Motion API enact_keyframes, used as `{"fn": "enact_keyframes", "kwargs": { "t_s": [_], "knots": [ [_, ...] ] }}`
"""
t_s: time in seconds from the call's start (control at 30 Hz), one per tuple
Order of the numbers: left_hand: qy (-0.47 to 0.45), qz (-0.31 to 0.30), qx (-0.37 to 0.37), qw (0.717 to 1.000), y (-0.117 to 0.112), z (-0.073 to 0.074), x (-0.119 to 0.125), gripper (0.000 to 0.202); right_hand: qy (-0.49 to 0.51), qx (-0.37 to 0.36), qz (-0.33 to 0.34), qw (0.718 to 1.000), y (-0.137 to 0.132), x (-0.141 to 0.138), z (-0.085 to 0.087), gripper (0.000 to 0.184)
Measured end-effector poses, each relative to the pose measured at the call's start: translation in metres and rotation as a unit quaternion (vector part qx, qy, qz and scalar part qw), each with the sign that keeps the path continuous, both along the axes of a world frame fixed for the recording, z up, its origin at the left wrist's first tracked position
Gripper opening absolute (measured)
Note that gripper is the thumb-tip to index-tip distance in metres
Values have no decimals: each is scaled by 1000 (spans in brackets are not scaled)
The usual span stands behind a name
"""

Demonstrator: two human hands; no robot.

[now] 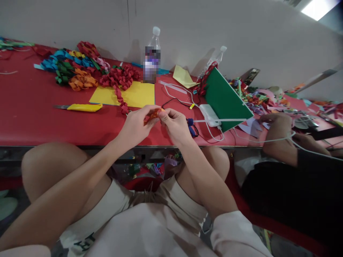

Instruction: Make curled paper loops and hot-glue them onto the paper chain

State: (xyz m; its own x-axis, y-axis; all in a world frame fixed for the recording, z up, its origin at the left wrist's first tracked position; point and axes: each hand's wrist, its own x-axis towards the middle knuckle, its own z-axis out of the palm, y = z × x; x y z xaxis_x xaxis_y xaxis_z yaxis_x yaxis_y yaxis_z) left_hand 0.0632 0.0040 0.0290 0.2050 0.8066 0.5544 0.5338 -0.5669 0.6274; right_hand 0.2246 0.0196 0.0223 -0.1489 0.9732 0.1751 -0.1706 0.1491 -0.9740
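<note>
Above the front edge of the red table, my left hand (138, 123) and my right hand (175, 125) meet. Both pinch a small orange paper strip (154, 115), mostly covered by the fingers, so its exact shape cannot be made out. Just beyond my left hand, a red paper chain (120, 98) trails over yellow paper sheets (139, 93). A utility knife (84, 107) with a yellow handle lies to the left, its blade pointing left. Close to my right hand are a dark blue cable plug (190, 122) and a white power bank (209, 115).
Bundled paper chains (72, 67) in several colours lie at the back left. A plastic bottle (152, 57) stands by the wall. A green board (225, 100) stands upright to the right. Past it, a co-worker's arm (278, 135) rests among paper scraps, with a white cable crossing.
</note>
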Motion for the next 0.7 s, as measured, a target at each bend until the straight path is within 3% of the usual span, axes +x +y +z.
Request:
{"fn": "enact_keyframes", "kwargs": {
  "t_s": [0.2,0.33,0.57,0.7],
  "knots": [
    [-19,17,-21,999,-5,6,-6,31,42,-4,15,999,3,-5,-5,39],
    [-53,40,-21,998,-10,4,-10,44,59,-6,39,997,3,-7,-7,38],
    [-164,-4,-106,981,3,-2,-7,29,-84,111,-18,990,2,-2,-5,37],
    [-200,-6,-108,974,8,-6,-3,30,-104,104,-54,988,-1,-1,-1,33]
  ]
}}
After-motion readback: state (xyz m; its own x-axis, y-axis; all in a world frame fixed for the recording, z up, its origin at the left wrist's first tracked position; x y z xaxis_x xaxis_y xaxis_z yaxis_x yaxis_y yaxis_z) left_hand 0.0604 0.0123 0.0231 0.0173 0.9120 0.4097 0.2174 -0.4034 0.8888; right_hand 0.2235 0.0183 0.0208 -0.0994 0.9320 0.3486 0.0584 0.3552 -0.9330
